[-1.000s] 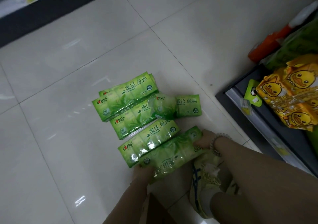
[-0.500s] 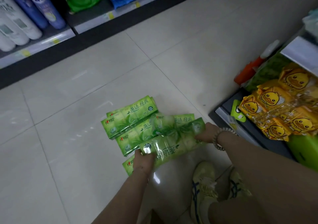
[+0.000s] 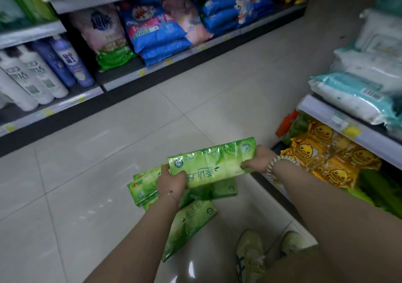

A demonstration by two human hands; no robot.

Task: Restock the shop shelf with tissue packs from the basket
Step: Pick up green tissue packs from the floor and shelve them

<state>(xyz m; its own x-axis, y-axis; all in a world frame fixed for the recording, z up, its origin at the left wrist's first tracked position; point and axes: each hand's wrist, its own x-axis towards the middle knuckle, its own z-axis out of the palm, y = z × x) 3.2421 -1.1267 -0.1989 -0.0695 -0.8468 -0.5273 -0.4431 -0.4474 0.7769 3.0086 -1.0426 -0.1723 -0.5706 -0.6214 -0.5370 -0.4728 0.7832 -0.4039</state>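
Nearest, a pair of pale shoes (image 3: pixel 250 254) is planted on the tiled floor (image 3: pixel 65 195). Just ahead of them several green tissue packs (image 3: pixel 142 190) lie in a loose heap on the tiles; no basket is to be seen. Above that heap one long tissue pack (image 3: pixel 215 165) is held crosswise, clear of the floor — its left end is gripped by the left hand (image 3: pixel 171 181) and its right end is pinched by the right hand (image 3: pixel 257 158). The step in hand is judged to be the carry from floor to shelf. To the right the shelf (image 3: pixel 350 130) is seen, with yellow duck packs (image 3: pixel 322 154) beneath its board and white wipes packs (image 3: pixel 352 95) on top. A swing to the right is called for next, and a free gap must be found — none is plainly shown. Farther off, across the aisle, bottles (image 3: pixel 37 73) and blue bags (image 3: pixel 158 34) are stocked.
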